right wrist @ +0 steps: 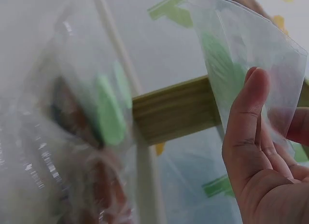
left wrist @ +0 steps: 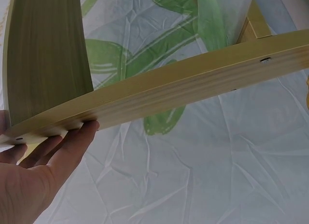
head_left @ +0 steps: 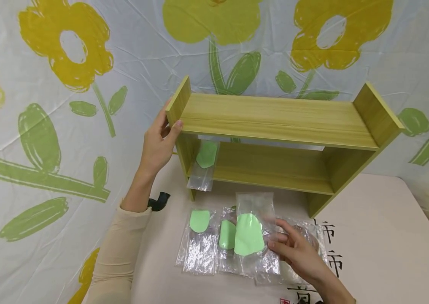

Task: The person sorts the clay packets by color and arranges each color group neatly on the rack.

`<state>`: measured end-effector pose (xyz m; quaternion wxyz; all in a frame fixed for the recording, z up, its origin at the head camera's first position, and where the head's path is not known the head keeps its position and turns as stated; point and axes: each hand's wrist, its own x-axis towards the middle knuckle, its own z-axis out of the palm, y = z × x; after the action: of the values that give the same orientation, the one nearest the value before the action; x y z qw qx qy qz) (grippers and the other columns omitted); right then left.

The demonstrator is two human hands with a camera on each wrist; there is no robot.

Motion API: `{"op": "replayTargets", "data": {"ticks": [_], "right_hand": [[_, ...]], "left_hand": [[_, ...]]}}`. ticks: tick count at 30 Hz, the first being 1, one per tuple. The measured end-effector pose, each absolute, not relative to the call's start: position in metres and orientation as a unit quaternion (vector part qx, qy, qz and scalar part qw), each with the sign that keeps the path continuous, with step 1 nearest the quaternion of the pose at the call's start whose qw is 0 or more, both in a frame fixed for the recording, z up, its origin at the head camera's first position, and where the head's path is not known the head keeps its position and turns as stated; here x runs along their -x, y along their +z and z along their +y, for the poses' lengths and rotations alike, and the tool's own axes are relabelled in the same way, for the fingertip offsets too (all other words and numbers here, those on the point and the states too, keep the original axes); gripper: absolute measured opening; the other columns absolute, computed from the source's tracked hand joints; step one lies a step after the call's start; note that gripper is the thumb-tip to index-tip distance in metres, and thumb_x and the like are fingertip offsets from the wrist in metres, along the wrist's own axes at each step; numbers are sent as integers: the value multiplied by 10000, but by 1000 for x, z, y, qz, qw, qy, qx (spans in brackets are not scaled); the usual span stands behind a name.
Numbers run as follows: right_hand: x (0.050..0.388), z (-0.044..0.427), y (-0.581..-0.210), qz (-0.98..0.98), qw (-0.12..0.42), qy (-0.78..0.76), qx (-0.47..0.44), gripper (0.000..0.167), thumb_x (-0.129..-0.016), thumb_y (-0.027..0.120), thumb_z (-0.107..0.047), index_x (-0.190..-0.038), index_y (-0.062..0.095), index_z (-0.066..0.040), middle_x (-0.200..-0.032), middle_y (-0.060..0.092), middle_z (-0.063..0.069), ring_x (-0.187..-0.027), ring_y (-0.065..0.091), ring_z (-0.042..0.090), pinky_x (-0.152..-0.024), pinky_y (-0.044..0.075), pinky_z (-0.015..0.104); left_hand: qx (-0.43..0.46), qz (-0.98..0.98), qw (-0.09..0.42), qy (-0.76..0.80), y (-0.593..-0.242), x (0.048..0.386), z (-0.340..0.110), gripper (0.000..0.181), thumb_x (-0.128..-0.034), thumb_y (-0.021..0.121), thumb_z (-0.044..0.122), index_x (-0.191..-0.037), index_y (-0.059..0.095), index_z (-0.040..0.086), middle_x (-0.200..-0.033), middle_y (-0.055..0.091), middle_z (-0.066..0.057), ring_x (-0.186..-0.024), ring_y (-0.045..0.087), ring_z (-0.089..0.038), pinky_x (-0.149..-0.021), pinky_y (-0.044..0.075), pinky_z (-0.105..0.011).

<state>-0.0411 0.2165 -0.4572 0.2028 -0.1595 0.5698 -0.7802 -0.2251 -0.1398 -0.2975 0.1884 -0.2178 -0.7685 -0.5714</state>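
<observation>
A two-tier wooden shelf (head_left: 275,120) stands tilted in the head view. My left hand (head_left: 157,145) grips its left side panel near the top, thumb at the front edge; in the left wrist view, fingertips press the panel's outer face (left wrist: 159,93). My right hand (head_left: 301,251) pinches the right edge of a clear plastic bag (head_left: 250,236) with a light green patch, held in front of the shelf. Through this bag (right wrist: 260,40) the fingers show in the right wrist view. Another green-patched bag (head_left: 204,164) hangs over the front of the lower board at the left.
Several clear bags (head_left: 201,253), some with green patches, lie on the pale table (head_left: 157,270) before the shelf. A dark curved object (head_left: 159,202) sits beside my left forearm. Black written characters (head_left: 335,264) mark the surface at right. A flowered cloth (head_left: 130,80) hangs behind.
</observation>
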Motion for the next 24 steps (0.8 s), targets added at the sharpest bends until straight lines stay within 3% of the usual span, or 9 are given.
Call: {"op": "replayTargets", "data": {"ticks": [8,13,15,24], "right_hand": [[55,203,-440,561,186,-785,185,572,-991,528,78,-1514,327,-40,-1106,684,86,-860,636,113,-636,547,230],[68,196,-435,560,173,-787,192,583,-979,538,92,-1513,347,-46,-1104,682,90,-883,640,117,-741,552,236],[75,194,-434,559,171,-790,182,587,-975,548,87,-1513,351,-43,-1095,682,89,-901,646,129,-794,548,250],[97,180,-438,534,183,-823,64,535,-954,588,68,-1437,418,-86,-969,732,50,-815,683,152,-712,554,258]], "left_hand": [[215,-768,192,-572,-297,224,-139,579,-1029,595,213,-1550,373,334,-1439,540,-13,-1229,573,-205,-969,498,-426],[215,-764,184,-580,-297,224,-139,589,-1028,595,186,-1554,369,321,-1463,517,-10,-1229,575,-218,-954,507,-433],[216,-763,185,-581,-298,224,-139,588,-1028,594,182,-1554,370,321,-1462,518,-11,-1231,572,-215,-958,505,-434],[225,-767,185,-571,-299,225,-140,579,-1035,583,215,-1556,359,333,-1484,491,8,-1252,565,-210,-967,500,-444]]}}
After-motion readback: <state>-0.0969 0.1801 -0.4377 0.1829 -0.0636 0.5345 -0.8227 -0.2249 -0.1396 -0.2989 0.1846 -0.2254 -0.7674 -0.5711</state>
